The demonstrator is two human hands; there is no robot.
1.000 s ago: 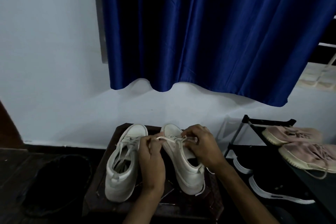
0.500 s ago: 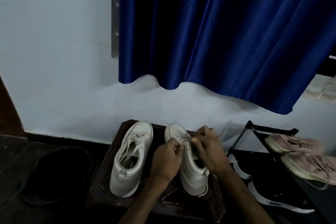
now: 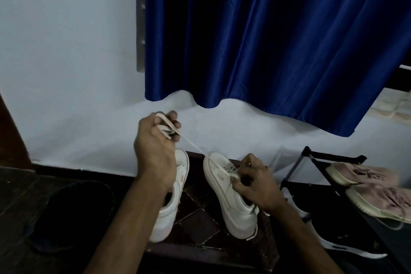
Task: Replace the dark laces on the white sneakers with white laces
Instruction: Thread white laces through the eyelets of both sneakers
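Your left hand (image 3: 155,140), centre-left of frame, clenches a bunched flat white lace (image 3: 166,123), taut from the white leather sneaker (image 3: 231,202) at lower centre. Your right hand (image 3: 255,184) grips that sneaker's throat. Pull unevenly and a lace end may slip its eyelet.

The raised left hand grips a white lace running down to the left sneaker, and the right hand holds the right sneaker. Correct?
Not quite. The head view shows the white lace gripped by the left hand running down to the right sneaker, not the left sneaker. The right hand does hold the right sneaker.
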